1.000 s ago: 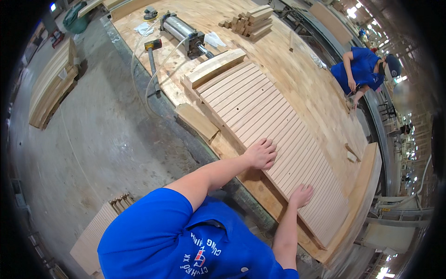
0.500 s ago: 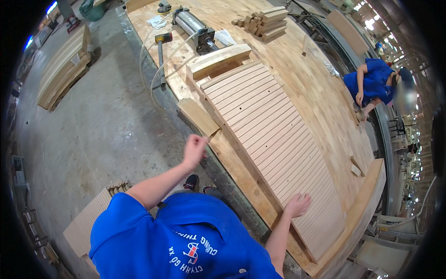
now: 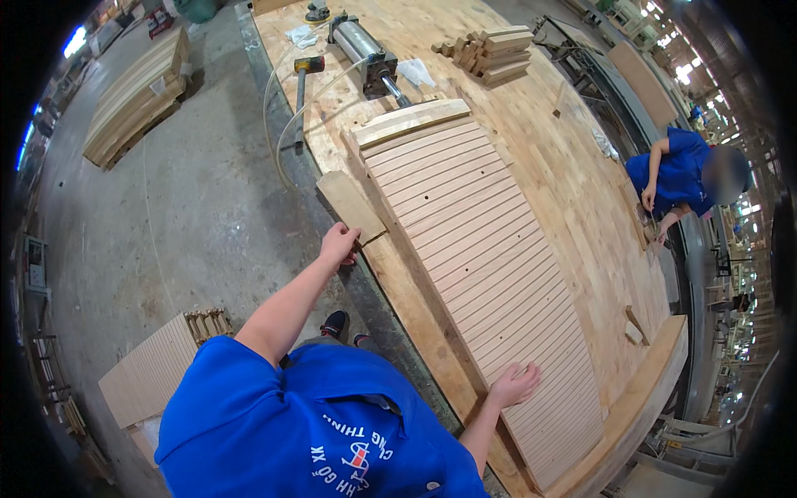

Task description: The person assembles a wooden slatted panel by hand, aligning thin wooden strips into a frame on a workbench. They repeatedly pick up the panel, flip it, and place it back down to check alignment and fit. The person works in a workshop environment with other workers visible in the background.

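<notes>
A long slatted wooden panel (image 3: 490, 257) with narrow grooves and a few dark holes lies on the bench. My right hand (image 3: 515, 386) rests on its near part, fingers stretched out and slightly spread. At the bench's left edge, my left hand (image 3: 339, 246) is closed, its fingertips at the near corner of a short flat wooden board (image 3: 352, 206); what its fingers hold, if anything, is hidden. A curved wooden block (image 3: 413, 122) sits against the panel's far end, in front of the rod of a metal pneumatic cylinder (image 3: 357, 46). A thick wooden rail (image 3: 639, 390) borders the near right end.
A mallet (image 3: 300, 100) and a pale hose (image 3: 286, 137) lie beside the cylinder. Wooden sticks (image 3: 490, 54) are piled at the far side of the bench (image 3: 573, 224). Panels stand stacked on the floor, left. A co-worker in blue (image 3: 677, 170) works across the bench.
The cylinder rod has extended, and the curved block has closed the gap to the panel's far end. My left hand has come up to the short board's corner. My right hand stays on the panel.
</notes>
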The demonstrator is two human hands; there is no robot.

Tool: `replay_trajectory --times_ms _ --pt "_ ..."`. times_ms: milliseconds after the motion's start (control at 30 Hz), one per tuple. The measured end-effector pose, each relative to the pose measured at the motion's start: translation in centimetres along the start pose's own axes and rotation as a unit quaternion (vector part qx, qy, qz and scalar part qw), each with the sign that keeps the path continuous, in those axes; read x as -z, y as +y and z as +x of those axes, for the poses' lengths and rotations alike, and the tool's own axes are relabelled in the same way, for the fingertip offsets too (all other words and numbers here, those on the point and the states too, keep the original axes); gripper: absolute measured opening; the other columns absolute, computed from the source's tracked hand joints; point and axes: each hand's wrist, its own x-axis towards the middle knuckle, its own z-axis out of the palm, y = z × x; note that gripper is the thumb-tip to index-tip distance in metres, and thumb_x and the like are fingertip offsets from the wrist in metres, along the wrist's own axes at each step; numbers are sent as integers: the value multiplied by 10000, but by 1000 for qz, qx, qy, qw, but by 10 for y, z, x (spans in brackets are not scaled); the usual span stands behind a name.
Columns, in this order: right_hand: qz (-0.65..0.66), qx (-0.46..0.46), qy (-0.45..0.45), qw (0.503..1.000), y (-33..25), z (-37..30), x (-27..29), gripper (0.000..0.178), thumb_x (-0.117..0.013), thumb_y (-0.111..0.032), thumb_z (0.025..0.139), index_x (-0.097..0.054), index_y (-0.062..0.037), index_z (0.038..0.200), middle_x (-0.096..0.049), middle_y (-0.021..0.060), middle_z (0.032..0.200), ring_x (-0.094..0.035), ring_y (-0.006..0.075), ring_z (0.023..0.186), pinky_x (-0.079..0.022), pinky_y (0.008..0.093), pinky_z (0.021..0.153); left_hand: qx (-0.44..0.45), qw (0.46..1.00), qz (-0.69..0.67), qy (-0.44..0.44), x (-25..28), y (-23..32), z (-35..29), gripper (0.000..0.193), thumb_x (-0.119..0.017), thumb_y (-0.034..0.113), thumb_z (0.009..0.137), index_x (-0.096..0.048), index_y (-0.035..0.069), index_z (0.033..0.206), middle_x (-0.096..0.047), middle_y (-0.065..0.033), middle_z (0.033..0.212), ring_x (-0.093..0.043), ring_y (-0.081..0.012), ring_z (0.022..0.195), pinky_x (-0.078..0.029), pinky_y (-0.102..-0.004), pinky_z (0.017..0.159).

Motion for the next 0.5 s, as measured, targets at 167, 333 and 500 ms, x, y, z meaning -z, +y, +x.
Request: replay_trajectory --times_ms 167,333,500 --pt "-1 41 33 999 5 -2 -6 435 -572 -266 842 -500 -79 1228 -436 120 1359 -328 307 1305 -209 459 1073 -11 994 71 86 -8 14 4 493 -637 375 791 -429 56 1104 -584 -95 827 -596 -207 584 -519 -331 494" --pt "-7 28 24 999 -6 -3 3 415 -562 -274 850 -518 -69 1209 -459 114 1335 -355 294 1284 -238 438 1063 -50 996 -23 71 5 8 19 385 -617 264 807 -430 86 1092 -570 -111 1001 -611 -225 714 -555 -345 519" --pt "-19 45 55 997 -14 -5 9 397 -559 -272 844 -545 -30 1159 -519 117 1259 -424 296 1214 -306 412 1022 -88 982 -156 57 53 23 14 251 -528 152 884 -425 116 1110 -548 -114 1052 -610 -236 849 -580 -365 541"
